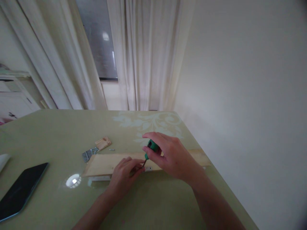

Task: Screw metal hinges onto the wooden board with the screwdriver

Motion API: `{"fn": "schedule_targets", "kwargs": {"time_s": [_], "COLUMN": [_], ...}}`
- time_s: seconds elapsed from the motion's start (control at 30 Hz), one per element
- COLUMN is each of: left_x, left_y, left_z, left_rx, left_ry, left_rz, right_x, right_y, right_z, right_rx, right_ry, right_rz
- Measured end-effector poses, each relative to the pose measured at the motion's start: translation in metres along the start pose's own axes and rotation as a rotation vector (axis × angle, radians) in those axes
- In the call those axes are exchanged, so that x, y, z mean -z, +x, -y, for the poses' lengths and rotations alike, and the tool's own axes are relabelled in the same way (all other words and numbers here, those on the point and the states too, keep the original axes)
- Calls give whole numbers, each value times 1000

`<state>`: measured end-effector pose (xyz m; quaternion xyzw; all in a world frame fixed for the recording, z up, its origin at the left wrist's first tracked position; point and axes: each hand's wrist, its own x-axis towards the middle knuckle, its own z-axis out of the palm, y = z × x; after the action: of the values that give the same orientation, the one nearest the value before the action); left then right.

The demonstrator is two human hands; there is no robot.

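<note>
Grips the green-handled screwdriver [151, 147] in the right hand [172, 156] — fingers wrapped shut round the handle, shaft angled down to the near edge of the wooden board [105, 163]. Pinches the left hand [126, 175] fingertips together right at the tip, resting on the board — cannot tell what sits between them. Has the board flat on the table [59, 134], with metal hinges [89, 154] and a small wood block [103, 142] just beyond its left end.
</note>
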<state>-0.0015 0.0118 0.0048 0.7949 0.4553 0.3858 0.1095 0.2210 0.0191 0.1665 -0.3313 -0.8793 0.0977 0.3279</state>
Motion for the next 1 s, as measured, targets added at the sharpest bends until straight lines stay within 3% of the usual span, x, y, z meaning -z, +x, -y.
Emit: {"fn": "schedule_targets", "kwargs": {"time_s": [0.23,0.37,0.53,0.73,0.9,1.0], "left_x": [0,1,0,-1,0,0], "left_y": [1,2,2,3,3,2], "left_z": [0,-1,-3,-6,-8,-7], "left_rx": [-2,-34,-99,-111,-118,-125], "left_ry": [30,40,82,146,151,165], "left_rz": [13,22,46,34,19,28], "right_x": [-15,-13,-8,-17,-4,-12], "right_y": [4,4,4,3,0,2], "right_z": [1,5,4,2,9,4], "right_rx": [-56,-64,58,101,109,176], "right_ry": [-84,-86,17,-274,-85,-174], "right_rz": [-62,-80,-44,-157,-28,-116]}}
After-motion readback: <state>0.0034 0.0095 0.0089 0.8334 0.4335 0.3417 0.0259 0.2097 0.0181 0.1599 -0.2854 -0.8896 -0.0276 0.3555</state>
